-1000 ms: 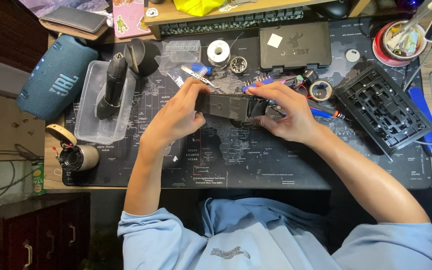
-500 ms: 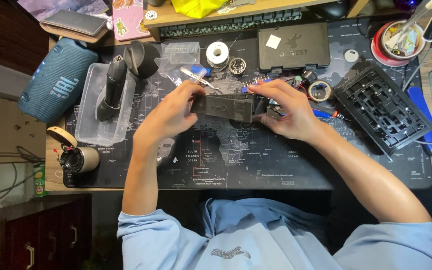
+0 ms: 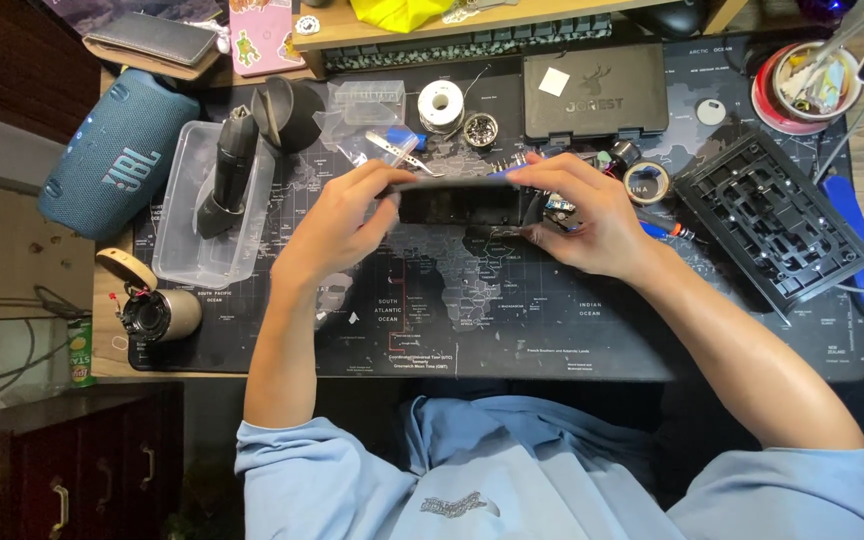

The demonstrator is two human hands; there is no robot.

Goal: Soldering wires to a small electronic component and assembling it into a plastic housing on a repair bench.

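Both hands hold a flat black rectangular device [image 3: 462,203] a little above the dark world-map desk mat [image 3: 472,320]. My left hand [image 3: 337,225] grips its left end, thumb on the near side and fingers along the top edge. My right hand [image 3: 587,220] clasps its right end, fingers curled over the top. The device is tilted so its thin edge faces up. Small parts and wires lie just behind it, partly hidden by my right hand.
A black keyboard frame [image 3: 772,220] lies at the right, a blue cylindrical speaker [image 3: 117,150] at the left. A clear plastic tray [image 3: 207,215] holds a black tool. A dark case [image 3: 597,90], solder spool [image 3: 440,103], tape roll [image 3: 645,181] and tweezers [image 3: 392,150] sit at the back.
Both hands have turned the black device, raising it so its thin edge now faces up. The hands stay at its two ends.
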